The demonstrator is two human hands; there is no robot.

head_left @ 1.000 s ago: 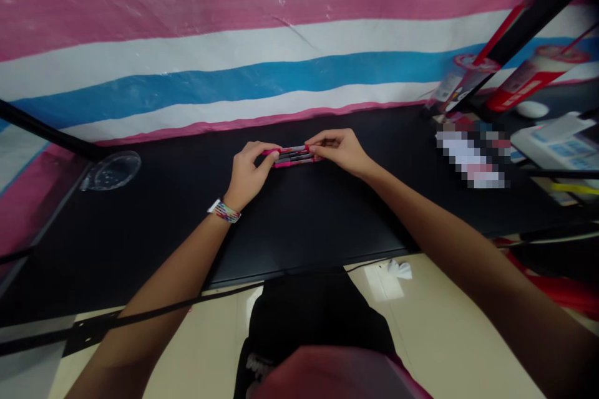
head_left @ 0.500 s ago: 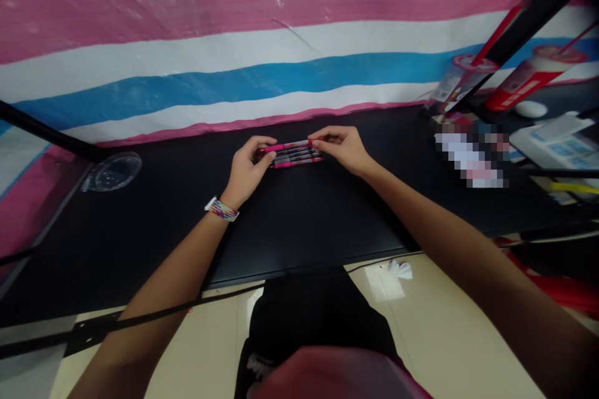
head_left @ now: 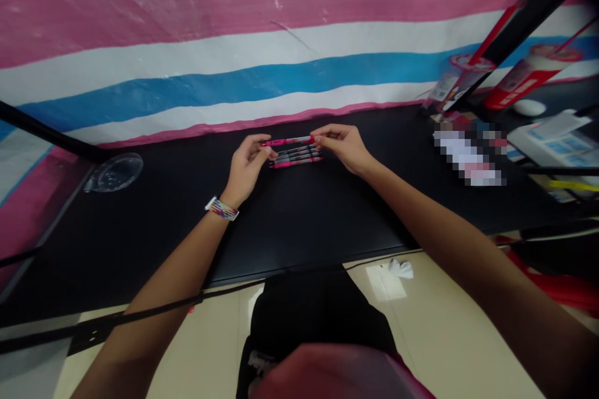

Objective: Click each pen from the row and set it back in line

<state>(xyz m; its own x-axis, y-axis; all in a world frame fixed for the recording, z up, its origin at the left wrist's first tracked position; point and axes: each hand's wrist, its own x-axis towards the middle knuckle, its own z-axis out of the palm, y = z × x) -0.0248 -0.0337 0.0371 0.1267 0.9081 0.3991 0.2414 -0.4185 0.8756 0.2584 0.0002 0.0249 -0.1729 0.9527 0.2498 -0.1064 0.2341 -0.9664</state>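
Between my two hands a pink pen [head_left: 291, 141] lies crosswise, its left end in the fingers of my left hand [head_left: 249, 162] and its right end in those of my right hand [head_left: 344, 146]. Both hands are closed in a pinch. Just below it, on the black table [head_left: 299, 218], several more pens lie side by side in a row: dark grey pens [head_left: 298, 153] and, nearest me, another pink pen [head_left: 297, 163]. A colourful woven band [head_left: 222, 208] circles my left wrist.
A clear plastic lid [head_left: 116, 172] lies at the left. At the right stand a cup with a red straw [head_left: 461, 81] and a red-and-white cup [head_left: 526, 81], near a white mouse [head_left: 529, 108] and a white box [head_left: 556, 140]. A striped sheet [head_left: 262, 81] hangs behind.
The pink pen in my hands has shifted slightly away from me, widening the gap to the row of pens. Both hands keep hold of its ends.
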